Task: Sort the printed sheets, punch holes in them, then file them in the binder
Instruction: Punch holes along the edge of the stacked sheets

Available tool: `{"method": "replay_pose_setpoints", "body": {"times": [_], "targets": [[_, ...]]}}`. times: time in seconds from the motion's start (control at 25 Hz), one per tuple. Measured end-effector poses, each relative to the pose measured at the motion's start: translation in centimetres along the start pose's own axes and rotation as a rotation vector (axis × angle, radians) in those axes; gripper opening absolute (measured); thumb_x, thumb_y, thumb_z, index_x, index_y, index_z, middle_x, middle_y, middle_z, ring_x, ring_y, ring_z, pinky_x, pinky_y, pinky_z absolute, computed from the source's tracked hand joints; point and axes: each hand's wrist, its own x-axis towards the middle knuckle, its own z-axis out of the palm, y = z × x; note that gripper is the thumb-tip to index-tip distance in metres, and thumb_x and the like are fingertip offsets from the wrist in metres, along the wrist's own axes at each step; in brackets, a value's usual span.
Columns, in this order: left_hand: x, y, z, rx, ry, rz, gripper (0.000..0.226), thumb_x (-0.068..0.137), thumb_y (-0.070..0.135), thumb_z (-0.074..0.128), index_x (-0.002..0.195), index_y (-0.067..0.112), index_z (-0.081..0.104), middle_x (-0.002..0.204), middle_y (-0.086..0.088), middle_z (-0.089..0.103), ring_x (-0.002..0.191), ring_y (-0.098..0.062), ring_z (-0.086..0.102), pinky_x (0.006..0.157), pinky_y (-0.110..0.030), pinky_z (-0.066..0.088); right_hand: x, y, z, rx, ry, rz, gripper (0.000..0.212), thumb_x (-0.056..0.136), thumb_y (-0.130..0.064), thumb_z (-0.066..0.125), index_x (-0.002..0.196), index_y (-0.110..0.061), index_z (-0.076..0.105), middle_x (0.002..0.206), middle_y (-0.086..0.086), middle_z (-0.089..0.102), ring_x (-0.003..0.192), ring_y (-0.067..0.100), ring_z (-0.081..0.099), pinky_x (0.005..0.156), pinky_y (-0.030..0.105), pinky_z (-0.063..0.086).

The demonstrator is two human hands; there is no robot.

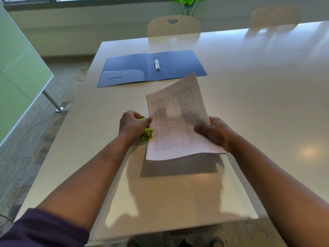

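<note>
A stack of printed sheets (178, 120) with a table of lines is held tilted above the white table (249, 104). My right hand (213, 132) grips the stack's right edge, thumb on top. My left hand (132, 123) is curled round a green hole punch (146, 134) at the sheets' left edge; most of the punch is hidden under the hand and paper. A blue ring binder (178, 63) lies open and flat farther back, its metal rings (156, 62) standing on the right half.
Two white chairs (173, 26) stand at the table's far side, with a green plant (188, 2) behind them. A green glass partition (16, 77) and its metal post are off to the left, over the floor.
</note>
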Motion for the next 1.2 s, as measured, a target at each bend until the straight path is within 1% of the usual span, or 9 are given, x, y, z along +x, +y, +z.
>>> {"method": "replay_pose_setpoints", "body": {"times": [0.16, 0.24, 0.4, 0.56, 0.72, 0.88, 0.96, 1.12, 1.2], "targets": [[0.3, 0.1, 0.3, -0.006, 0.084, -0.036, 0.036, 0.084, 0.039, 0.082, 0.1, 0.015, 0.061, 0.096, -0.001, 0.066, 0.084, -0.017, 0.067, 0.074, -0.036, 0.061, -0.6, 0.2, 0.4, 0.025, 0.024, -0.034, 0.018, 0.098, -0.011, 0.065, 0.113, -0.02, 0.069, 0.097, -0.002, 0.073, 0.082, 0.016, 0.07, 0.06, 0.019, 0.055], [0.3, 0.1, 0.5, -0.002, 0.116, -0.059, 0.038, 0.084, 0.04, 0.082, 0.102, 0.015, 0.061, 0.099, -0.003, 0.067, 0.087, -0.02, 0.067, 0.077, -0.038, 0.061, -0.8, 0.2, 0.6, 0.028, 0.043, -0.051, 0.019, 0.099, -0.009, 0.063, 0.113, -0.021, 0.068, 0.096, -0.004, 0.071, 0.082, 0.016, 0.069, 0.058, 0.017, 0.055], [0.9, -0.5, -0.4, 0.015, 0.174, -0.074, 0.043, 0.083, 0.041, 0.081, 0.108, 0.013, 0.061, 0.103, -0.003, 0.063, 0.097, -0.025, 0.066, 0.085, -0.041, 0.059, -1.3, 0.6, -0.3, 0.045, 0.05, -0.075, 0.023, 0.098, -0.009, 0.063, 0.119, -0.018, 0.068, 0.105, -0.001, 0.072, 0.087, 0.02, 0.071, 0.065, 0.025, 0.06], [1.8, -1.0, -1.5, 0.003, 0.12, -0.089, 0.044, 0.08, 0.043, 0.084, 0.104, 0.016, 0.06, 0.103, -0.004, 0.063, 0.097, -0.026, 0.066, 0.086, -0.046, 0.061, -1.4, 0.9, -1.0, 0.05, 0.017, -0.068, 0.023, 0.098, -0.007, 0.064, 0.118, -0.016, 0.067, 0.105, 0.002, 0.073, 0.082, 0.018, 0.072, 0.061, 0.02, 0.058], [1.6, -1.2, -1.9, -0.002, 0.076, -0.052, 0.041, 0.08, 0.041, 0.085, 0.102, 0.017, 0.059, 0.098, -0.001, 0.063, 0.095, -0.024, 0.066, 0.082, -0.044, 0.061, -1.2, 0.8, -1.2, 0.039, 0.008, -0.065, 0.022, 0.097, -0.007, 0.065, 0.118, -0.015, 0.067, 0.102, 0.0, 0.074, 0.076, 0.014, 0.073, 0.061, 0.021, 0.058], [1.7, -1.8, -2.8, 0.035, 0.01, -0.031, 0.038, 0.078, 0.042, 0.086, 0.095, 0.021, 0.059, 0.098, -0.002, 0.063, 0.091, -0.027, 0.067, 0.078, -0.05, 0.063, -0.9, 0.8, -1.4, 0.036, -0.009, -0.052, 0.027, 0.096, -0.01, 0.067, 0.123, -0.014, 0.066, 0.111, 0.004, 0.074, 0.089, 0.024, 0.073, 0.071, 0.029, 0.06], [1.6, -2.0, -3.3, 0.068, -0.021, -0.028, 0.037, 0.078, 0.043, 0.086, 0.095, 0.023, 0.059, 0.099, -0.003, 0.063, 0.091, -0.027, 0.066, 0.076, -0.051, 0.063, -0.8, 0.8, -1.6, 0.024, -0.015, -0.048, 0.028, 0.096, -0.012, 0.067, 0.124, -0.014, 0.066, 0.113, 0.004, 0.073, 0.093, 0.026, 0.072, 0.073, 0.03, 0.061], [1.5, -2.4, -3.9, 0.166, -0.032, 0.023, 0.038, 0.078, 0.046, 0.085, 0.096, 0.024, 0.06, 0.103, -0.003, 0.064, 0.096, -0.028, 0.065, 0.084, -0.049, 0.06, -0.8, 0.4, -2.0, 0.033, -0.013, -0.039, 0.028, 0.096, -0.011, 0.068, 0.123, -0.013, 0.066, 0.108, 0.002, 0.073, 0.089, 0.021, 0.072, 0.066, 0.023, 0.059], [1.3, -2.4, -4.0, 0.227, -0.024, 0.048, 0.038, 0.079, 0.049, 0.083, 0.099, 0.025, 0.061, 0.106, -0.004, 0.065, 0.097, -0.028, 0.064, 0.086, -0.048, 0.059, -0.7, 0.3, -2.0, 0.039, -0.018, -0.026, 0.028, 0.096, -0.011, 0.068, 0.123, -0.014, 0.065, 0.107, 0.001, 0.073, 0.088, 0.021, 0.072, 0.067, 0.024, 0.059]]}}
